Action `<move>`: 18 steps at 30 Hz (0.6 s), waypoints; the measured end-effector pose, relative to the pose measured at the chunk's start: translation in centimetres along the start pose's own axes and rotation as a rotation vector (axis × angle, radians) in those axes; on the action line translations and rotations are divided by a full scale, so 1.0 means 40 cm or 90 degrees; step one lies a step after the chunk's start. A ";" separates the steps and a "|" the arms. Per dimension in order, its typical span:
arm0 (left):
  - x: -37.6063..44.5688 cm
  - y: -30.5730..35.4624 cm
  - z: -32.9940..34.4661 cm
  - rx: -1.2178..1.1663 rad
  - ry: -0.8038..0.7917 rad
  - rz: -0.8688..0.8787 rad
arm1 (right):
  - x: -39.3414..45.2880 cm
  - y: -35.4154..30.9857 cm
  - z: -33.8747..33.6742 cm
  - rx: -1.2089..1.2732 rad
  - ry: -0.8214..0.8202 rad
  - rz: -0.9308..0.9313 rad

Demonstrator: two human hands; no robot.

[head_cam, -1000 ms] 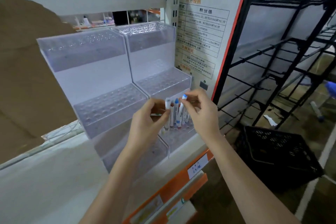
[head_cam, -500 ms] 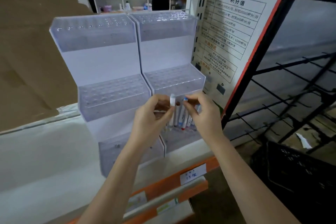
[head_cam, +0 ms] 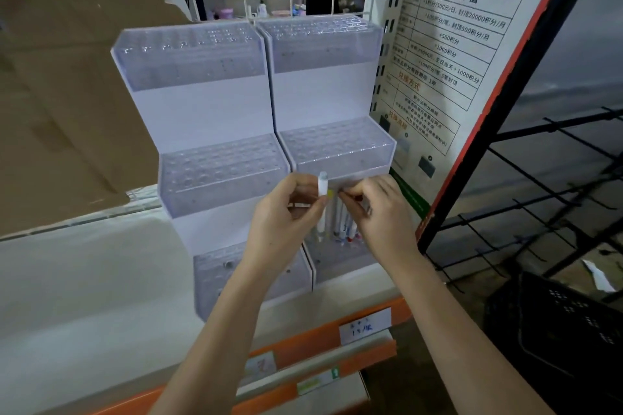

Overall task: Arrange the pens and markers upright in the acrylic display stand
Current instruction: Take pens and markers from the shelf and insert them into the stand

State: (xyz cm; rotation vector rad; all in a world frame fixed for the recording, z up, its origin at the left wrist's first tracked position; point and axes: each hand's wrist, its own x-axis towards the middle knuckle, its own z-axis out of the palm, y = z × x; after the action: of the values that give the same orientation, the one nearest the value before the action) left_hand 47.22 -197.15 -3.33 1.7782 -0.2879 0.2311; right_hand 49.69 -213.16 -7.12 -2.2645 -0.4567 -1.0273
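Left hand (head_cam: 286, 212) pinches a light, stiff white pen (head_cam: 323, 199) upright over the acrylic display stand's (head_cam: 337, 152) bottom tier; right hand (head_cam: 377, 212) pinches neighbouring pens' (head_cam: 344, 226) caps. Slick barrels suit mid-barrel grips.

2 bare forearms, no sleeves, left hand (head_cam: 286, 212), right hand (head_cam: 381, 212), short nails

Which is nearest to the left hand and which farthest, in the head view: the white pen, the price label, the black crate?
1. White pen, upright in the left hand grip.
2. Price label, below on the orange shelf edge.
3. Black crate, far right on the floor.
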 end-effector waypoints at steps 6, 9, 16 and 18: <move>0.002 -0.002 0.009 -0.015 0.002 -0.007 | 0.021 -0.043 -0.052 0.112 -0.023 0.054; 0.003 0.000 0.020 -0.007 -0.006 0.012 | 0.034 -0.076 -0.073 0.244 -0.062 0.108; -0.004 0.008 0.019 0.042 0.000 0.051 | 0.043 -0.091 -0.078 0.311 -0.052 0.174; -0.012 -0.017 0.008 0.099 -0.002 0.065 | 0.047 -0.084 -0.082 0.327 -0.039 0.204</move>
State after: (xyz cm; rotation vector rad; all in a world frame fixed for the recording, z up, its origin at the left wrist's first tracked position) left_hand 46.99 -197.30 -4.17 1.9196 -0.3712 0.3315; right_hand 47.29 -212.62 -2.72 -1.8319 -0.3226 -0.5966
